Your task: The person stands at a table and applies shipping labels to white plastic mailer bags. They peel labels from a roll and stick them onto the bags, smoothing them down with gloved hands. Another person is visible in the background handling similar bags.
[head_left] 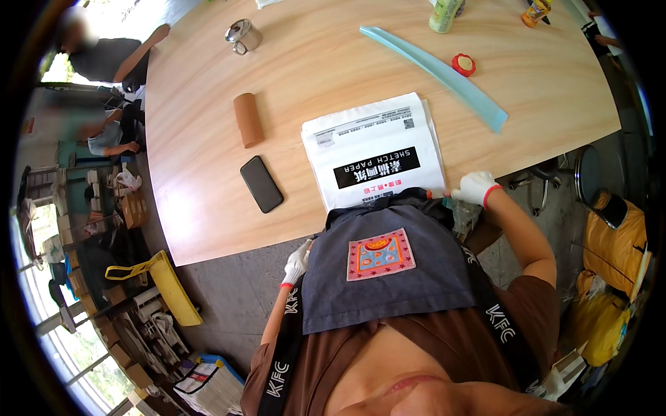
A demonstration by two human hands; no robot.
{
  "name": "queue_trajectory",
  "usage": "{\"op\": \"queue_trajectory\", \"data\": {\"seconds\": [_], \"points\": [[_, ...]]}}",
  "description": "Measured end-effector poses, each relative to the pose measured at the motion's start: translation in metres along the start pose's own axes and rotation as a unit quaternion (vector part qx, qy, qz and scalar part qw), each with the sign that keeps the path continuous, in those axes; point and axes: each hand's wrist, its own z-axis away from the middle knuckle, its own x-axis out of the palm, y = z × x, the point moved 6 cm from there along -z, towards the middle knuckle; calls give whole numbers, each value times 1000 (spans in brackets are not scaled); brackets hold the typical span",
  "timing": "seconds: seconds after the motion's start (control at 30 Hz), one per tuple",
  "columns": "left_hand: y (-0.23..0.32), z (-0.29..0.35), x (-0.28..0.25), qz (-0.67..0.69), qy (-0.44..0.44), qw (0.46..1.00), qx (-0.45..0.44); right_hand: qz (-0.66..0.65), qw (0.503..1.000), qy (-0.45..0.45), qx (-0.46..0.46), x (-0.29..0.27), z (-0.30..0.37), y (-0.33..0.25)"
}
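Observation:
My left hand (297, 263), in a white glove with a red cuff, is at the left edge of the grey-blue apron (326, 291), just below the table's near edge. Its fingertips are hidden, so its grip does not show. In a matching glove, my right hand (477, 188) is beside the table's near edge, right of the apron. Its fingers are closed near a small reddish-brown piece (437, 194) that I cannot make out. A white printed paper package (371, 132) lies on the table in front of me, its near end behind the apron.
The wooden table (201, 201) bears a black phone (262, 184), a brown cylinder (248, 120), a lidded metal cup (243, 36), a pale blue strip (444, 76), a red-rimmed round item (463, 65) and a green bottle (444, 15). Chairs (590, 187) stand right; people sit far left.

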Motion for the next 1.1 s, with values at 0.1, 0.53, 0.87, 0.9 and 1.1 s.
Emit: {"op": "queue_trajectory", "data": {"seconds": [0.1,0.53,0.87,0.9,1.1], "points": [[-46,-10,31,211,16,976,-54,-38,998,-38,-36,40,-3,15],[69,-19,41,545,-62,809,-211,-588,798,129,39,129,-45,-22],[126,-29,37,29,-149,984,-97,-671,685,264,-98,161,-66,-33],[127,-28,36,113,-99,987,-60,-658,678,304,-123,165,-63,-33],[191,0,8,325,-33,943,-61,-717,644,218,-151,91,22,-33]]}}
